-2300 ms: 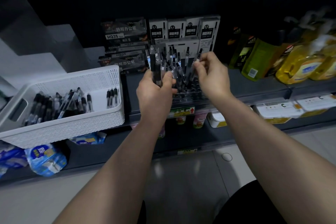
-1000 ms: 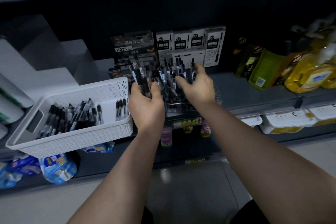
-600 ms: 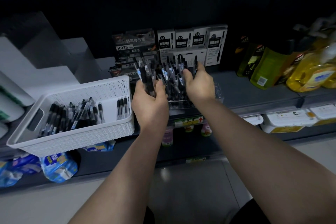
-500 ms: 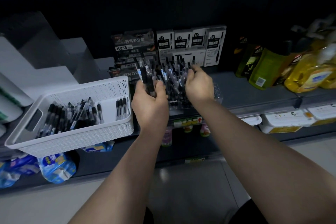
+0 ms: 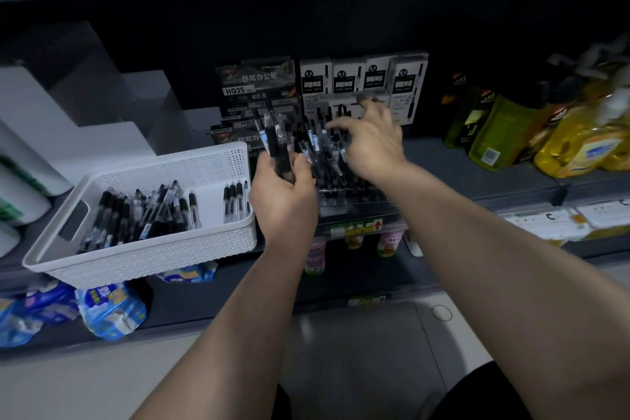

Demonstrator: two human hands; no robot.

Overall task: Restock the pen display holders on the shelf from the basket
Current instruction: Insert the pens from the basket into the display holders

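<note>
1. Gripping a bundle of black gel pens [image 5: 278, 147], the left hand [image 5: 283, 201] holds them upright just left of the clear pen display holder [image 5: 354, 196]. The right hand [image 5: 371, 143] hovers over the standing pens [image 5: 320, 143], fingers loosely spread and, as far as I can see, holding nothing.
2. The step in hand looks like feeding pens singly from the bundle into free slots. The right hand should pinch one pen near its upper end so that the tip leads down.
3. Aim for a slot that is truly free. The holder is crowded and dimly lit, so feel for the hole, then lower the pen straight to avoid knocking its neighbours askew.
4. Hold the bundle close beside the holder, firmly enough that no pen slips to the floor.
5. The white basket [image 5: 153, 249] rests on the shelf [image 5: 477, 184] just left of the hands. Many loose pens [image 5: 146, 211] lie in it, so the restocking seems far from finished.
</note>
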